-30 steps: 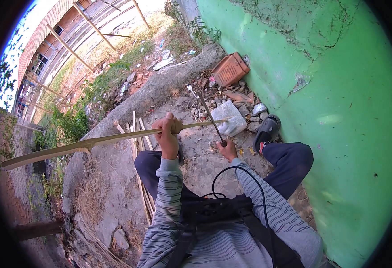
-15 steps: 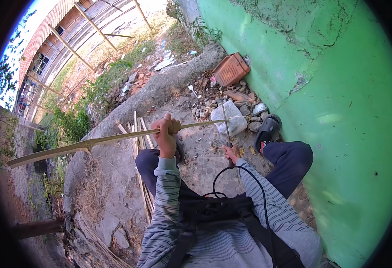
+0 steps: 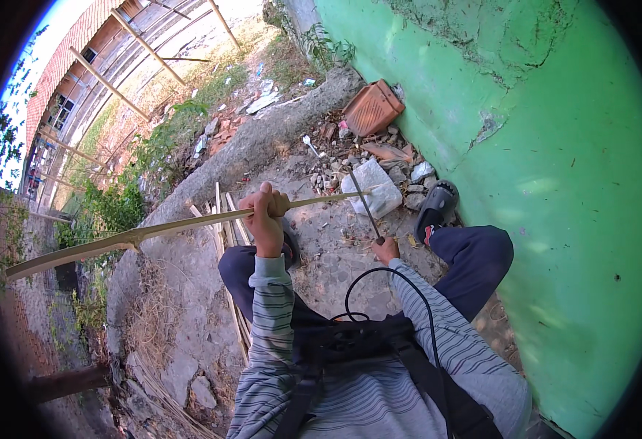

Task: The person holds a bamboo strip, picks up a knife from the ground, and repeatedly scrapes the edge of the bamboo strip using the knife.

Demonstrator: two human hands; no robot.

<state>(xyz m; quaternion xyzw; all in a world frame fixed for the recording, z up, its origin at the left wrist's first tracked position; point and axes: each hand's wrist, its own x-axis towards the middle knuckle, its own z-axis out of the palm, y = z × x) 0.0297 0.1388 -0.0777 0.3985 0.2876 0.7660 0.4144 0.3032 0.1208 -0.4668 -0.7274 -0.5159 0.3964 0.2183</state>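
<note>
- One left hand (image 3: 265, 218) curled its fingers tightly round a pale strip (image 3: 167, 229), whose end reached over a white block (image 3: 381, 199).
- Fingers of the right hand (image 3: 387, 251) wrapped a knife (image 3: 366, 205), largely hiding its handle.
- Whether knife and strip touched was unclear.
- Pale slats (image 3: 229, 234) lay partly behind the left leg (image 3: 239, 272).

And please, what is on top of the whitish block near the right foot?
The end of the wooden strip and a thin dark blade cross over the whitish block; whether they touch it is unclear. They hide narrow parts of its top.
</note>
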